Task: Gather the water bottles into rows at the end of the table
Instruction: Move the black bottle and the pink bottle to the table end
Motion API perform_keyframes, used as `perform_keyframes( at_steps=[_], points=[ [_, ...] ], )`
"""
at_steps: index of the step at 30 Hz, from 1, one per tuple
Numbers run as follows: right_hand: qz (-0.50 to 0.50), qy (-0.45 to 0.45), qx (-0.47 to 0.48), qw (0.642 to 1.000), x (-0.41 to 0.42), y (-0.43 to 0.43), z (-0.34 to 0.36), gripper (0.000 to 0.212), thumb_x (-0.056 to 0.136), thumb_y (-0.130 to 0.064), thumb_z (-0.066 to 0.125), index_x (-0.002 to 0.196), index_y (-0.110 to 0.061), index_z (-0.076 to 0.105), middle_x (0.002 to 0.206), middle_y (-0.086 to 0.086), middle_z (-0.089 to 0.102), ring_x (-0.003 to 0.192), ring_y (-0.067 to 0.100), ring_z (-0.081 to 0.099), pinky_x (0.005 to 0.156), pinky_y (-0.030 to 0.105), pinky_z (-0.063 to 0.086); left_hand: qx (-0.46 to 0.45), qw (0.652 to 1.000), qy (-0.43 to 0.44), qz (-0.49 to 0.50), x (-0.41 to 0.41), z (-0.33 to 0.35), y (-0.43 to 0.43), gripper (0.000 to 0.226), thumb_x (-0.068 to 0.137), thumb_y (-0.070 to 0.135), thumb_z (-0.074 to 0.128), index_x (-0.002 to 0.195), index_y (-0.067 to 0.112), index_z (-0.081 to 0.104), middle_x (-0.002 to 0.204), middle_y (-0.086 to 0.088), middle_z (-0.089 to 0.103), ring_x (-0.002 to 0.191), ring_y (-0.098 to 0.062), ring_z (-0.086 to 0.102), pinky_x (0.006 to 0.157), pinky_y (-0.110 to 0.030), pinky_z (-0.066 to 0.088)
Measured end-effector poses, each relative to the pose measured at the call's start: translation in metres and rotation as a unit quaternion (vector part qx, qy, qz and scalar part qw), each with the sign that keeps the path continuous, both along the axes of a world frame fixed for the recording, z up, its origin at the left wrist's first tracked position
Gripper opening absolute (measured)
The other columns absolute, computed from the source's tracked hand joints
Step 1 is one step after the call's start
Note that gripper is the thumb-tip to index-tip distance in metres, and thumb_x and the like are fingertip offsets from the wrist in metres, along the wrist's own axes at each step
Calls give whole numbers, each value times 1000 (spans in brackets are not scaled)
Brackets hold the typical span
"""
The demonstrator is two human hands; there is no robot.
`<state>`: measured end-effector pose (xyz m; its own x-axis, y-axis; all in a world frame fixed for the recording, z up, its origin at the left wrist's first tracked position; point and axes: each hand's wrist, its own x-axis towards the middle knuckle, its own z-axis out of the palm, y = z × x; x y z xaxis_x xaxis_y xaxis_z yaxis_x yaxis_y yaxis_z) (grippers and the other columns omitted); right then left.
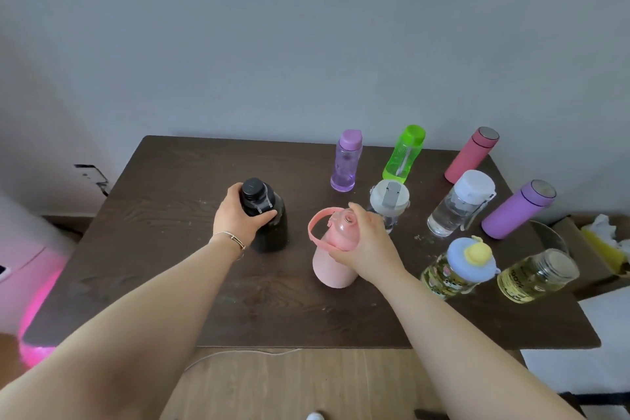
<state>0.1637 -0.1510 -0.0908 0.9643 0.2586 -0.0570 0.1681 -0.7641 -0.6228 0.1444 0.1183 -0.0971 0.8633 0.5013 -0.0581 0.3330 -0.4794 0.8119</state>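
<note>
The black bottle (264, 215) stands on the tabletop (163, 215) to the left of the pink bottle (332, 249), both well short of the bottles grouped at the right end. Both look like stiff plastic, wide and steady at the base, probably slick; whether they are full or light cannot be told. The narrow shoulder under the cap seems the safest place to hold. The left hand (238, 218) has its fingers wrapped around the black bottle's neck, the right hand (366, 242) clasps the pink bottle's top, both forearms stretched forward
</note>
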Motion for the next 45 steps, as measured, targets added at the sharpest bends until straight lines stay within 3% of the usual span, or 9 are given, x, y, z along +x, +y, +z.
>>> perform_keyframes(
  at_steps=[7,14,21,27,33,45],
  points=[
    [64,-3,10,998,39,63,21,103,65,-49,84,148,-33,26,140,3,37,127,23,44,100,35,42,6,998,-7,63,-14,14,55,83,64,38,87,133,26,42,127,3,60,116,-23,56,98,-40,47],
    [86,-9,4,996,69,157,31,102,66,-45,83,148,-35,24,141,6,34,125,26,48,101,36,44,0,994,-31,105,-9,22,138,78,64,35,88,129,25,45,124,2,61,114,-23,56,91,-32,45],
    [42,-6,4,999,90,259,31,100,66,-48,83,147,-35,25,143,5,32,124,25,48,97,34,45,9,998,-29,62,22,23,244,81,63,35,89,130,23,45,126,0,61,115,-25,56,95,-35,45],
    [11,-11,-3,1000,107,329,31,98,63,-55,83,142,-38,27,137,5,36,118,26,51,92,38,50,-22,999,-30,8,59,27,312,78,66,28,87,131,21,44,123,4,58,108,-16,54,89,-27,40],
    [2,-21,-14,1000,141,372,31,100,64,-55,82,145,-32,28,138,6,37,123,26,47,94,38,49,-38,999,-32,1,102,21,347,78,63,29,88,128,23,45,123,2,60,112,-21,57,92,-32,46],
    [5,-29,-37,999,222,415,4,99,65,-53,83,143,-32,27,131,7,39,114,28,53,87,36,49,-33,999,-23,14,164,-2,362,79,63,32,88,127,28,43,123,3,59,114,-21,55,97,-36,46]
  ],
)
